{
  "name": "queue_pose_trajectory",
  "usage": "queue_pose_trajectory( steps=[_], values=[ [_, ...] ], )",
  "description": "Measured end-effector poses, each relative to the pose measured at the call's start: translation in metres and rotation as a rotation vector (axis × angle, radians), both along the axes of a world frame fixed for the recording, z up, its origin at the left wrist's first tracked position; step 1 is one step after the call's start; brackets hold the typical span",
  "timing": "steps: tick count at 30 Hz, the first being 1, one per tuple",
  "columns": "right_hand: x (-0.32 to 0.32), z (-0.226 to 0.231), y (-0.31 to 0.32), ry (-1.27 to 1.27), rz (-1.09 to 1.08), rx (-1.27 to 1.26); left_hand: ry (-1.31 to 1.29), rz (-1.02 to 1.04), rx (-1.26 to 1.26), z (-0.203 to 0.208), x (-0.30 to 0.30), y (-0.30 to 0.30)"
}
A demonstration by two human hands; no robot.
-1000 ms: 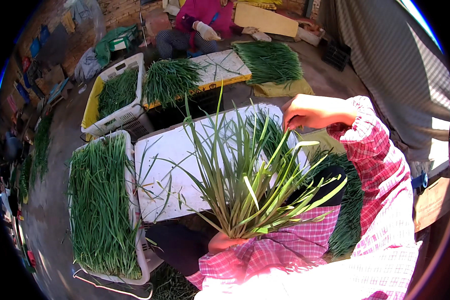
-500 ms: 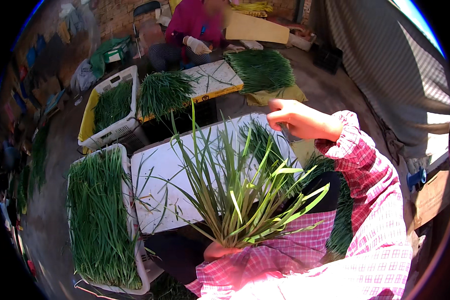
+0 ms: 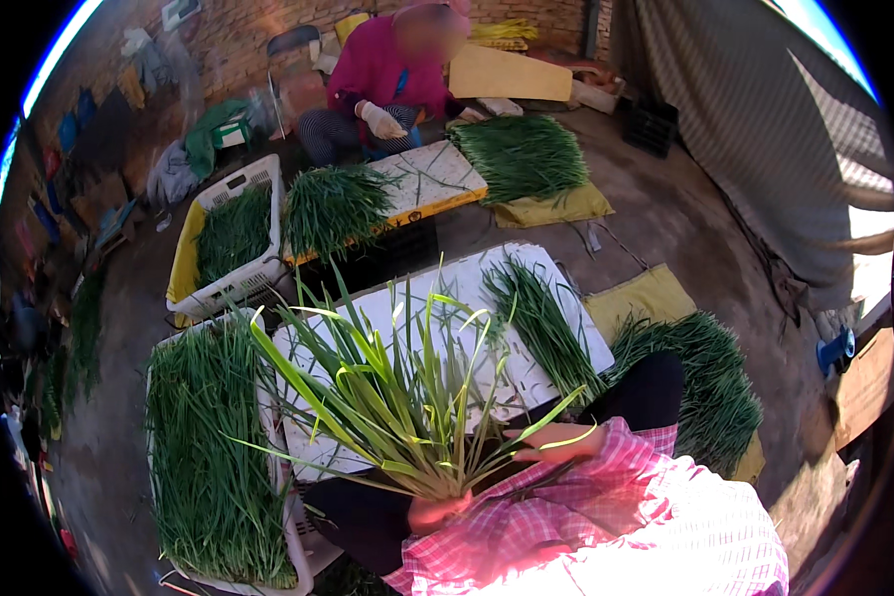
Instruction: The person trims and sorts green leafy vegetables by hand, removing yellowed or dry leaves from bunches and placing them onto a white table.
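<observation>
A loose bunch of garlic chives (image 3: pixel 417 417) fans upward in front of me, with some yellowish leaves bending outward. My left hand (image 3: pixel 439 510) is closed around its lower end at my lap. At the bunch's right side, my right hand (image 3: pixel 558 442) reaches in with its fingers drawn together. Leaves partly cover those fingers, and what they pinch cannot be made out. Beyond the bunch lies a white board (image 3: pixel 343 333), where a smaller bundle of chives (image 3: pixel 541 318) rests at the right. Leaf scraps are scattered over the board.
A white crate (image 3: pixel 296 536) full of chives stands to my left; another crate (image 3: pixel 271 243) is behind it. A chive heap (image 3: pixel 700 387) lies on yellow sacking to my right. Across, a person (image 3: pixel 392 74) sits by a second board (image 3: pixel 432 179) with chive piles.
My right hand has come down from above the board to the bunch's right side. The bunch has tilted leftward, still in my left hand. The view has shifted slightly.
</observation>
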State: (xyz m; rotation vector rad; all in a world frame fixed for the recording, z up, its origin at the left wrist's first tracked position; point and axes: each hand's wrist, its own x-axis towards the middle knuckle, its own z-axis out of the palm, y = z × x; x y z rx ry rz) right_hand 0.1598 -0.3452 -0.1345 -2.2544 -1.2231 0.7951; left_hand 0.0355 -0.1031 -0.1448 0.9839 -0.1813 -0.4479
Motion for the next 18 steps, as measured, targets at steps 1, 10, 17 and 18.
queue_pose_trajectory(
  steps=[1,10,17,18],
  values=[
    [-0.006,-0.02,-0.003,-0.741,0.325,0.029,-0.06,0.027,0.03,-0.002,-0.003,0.006],
    [0.008,0.116,0.007,0.156,0.142,0.126,-0.059,0.013,-0.23,0.003,0.005,-0.007],
    [-0.008,0.053,-0.009,1.513,-0.386,1.119,-0.145,0.132,-0.364,-0.003,0.009,-0.016],
    [-0.003,0.028,0.014,1.102,-0.45,0.463,-0.123,0.158,-0.363,-0.001,0.007,-0.015]
  ],
)
